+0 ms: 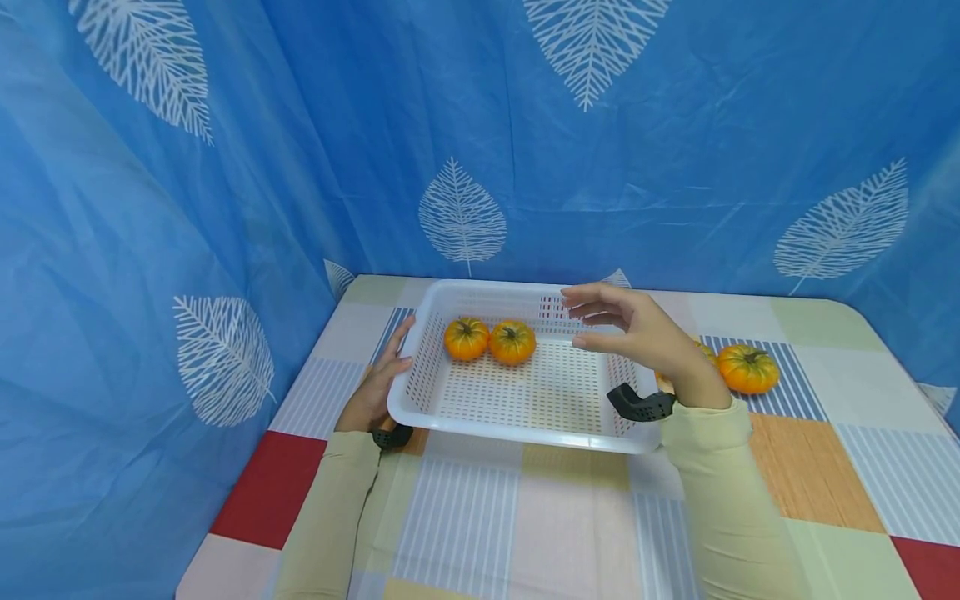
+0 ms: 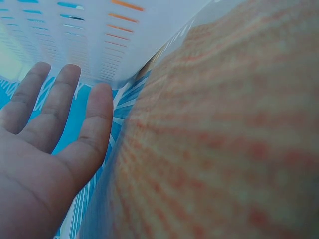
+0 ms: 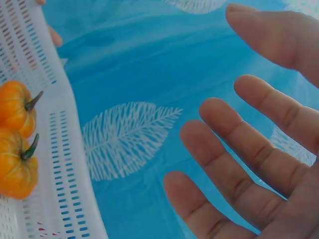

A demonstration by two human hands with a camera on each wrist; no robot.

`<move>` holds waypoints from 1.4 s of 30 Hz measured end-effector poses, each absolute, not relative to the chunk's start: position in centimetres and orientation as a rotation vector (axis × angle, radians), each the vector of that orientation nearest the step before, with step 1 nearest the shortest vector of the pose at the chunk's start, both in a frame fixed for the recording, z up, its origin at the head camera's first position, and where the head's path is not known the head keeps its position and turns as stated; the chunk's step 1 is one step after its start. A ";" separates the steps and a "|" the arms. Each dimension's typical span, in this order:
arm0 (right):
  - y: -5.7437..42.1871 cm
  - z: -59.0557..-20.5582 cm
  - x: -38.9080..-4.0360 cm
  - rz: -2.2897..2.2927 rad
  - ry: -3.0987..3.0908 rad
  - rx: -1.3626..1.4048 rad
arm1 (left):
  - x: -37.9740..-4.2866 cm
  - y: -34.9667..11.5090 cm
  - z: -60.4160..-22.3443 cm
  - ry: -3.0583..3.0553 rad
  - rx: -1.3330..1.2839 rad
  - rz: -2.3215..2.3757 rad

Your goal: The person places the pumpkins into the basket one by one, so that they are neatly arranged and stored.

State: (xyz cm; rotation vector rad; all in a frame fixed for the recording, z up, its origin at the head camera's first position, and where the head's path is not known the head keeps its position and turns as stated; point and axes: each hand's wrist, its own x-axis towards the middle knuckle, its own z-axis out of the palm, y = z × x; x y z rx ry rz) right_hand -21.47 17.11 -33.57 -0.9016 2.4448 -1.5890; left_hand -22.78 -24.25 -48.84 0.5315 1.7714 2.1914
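A white perforated plastic basket (image 1: 480, 429) sits on the table with two small orange pumpkins, one pumpkin (image 1: 466, 339) beside another pumpkin (image 1: 512, 342), toward its back left. My left hand (image 1: 380, 384) is at the basket's left side, fingers extended along the outer wall; the left wrist view shows the fingers (image 2: 99, 117) right by the perforated wall (image 2: 75, 30). Above the basket's right part hovers my right hand (image 1: 626, 329), thumb and fingers apart with nothing between them. In the right wrist view its fingers (image 3: 214, 149) are spread and loosely bent.
Right of the basket, another pumpkin (image 1: 747, 369) lies on the checkered tablecloth (image 1: 817, 467), with more orange partly hidden behind my right wrist. A blue curtain (image 1: 360, 125) with white leaf prints hangs behind the table and along the left.
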 end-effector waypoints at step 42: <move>25.4 -39.2 -17.5 -1.991 2.329 -0.750 | -22.7 -24.2 -48.8 1.772 0.511 2.207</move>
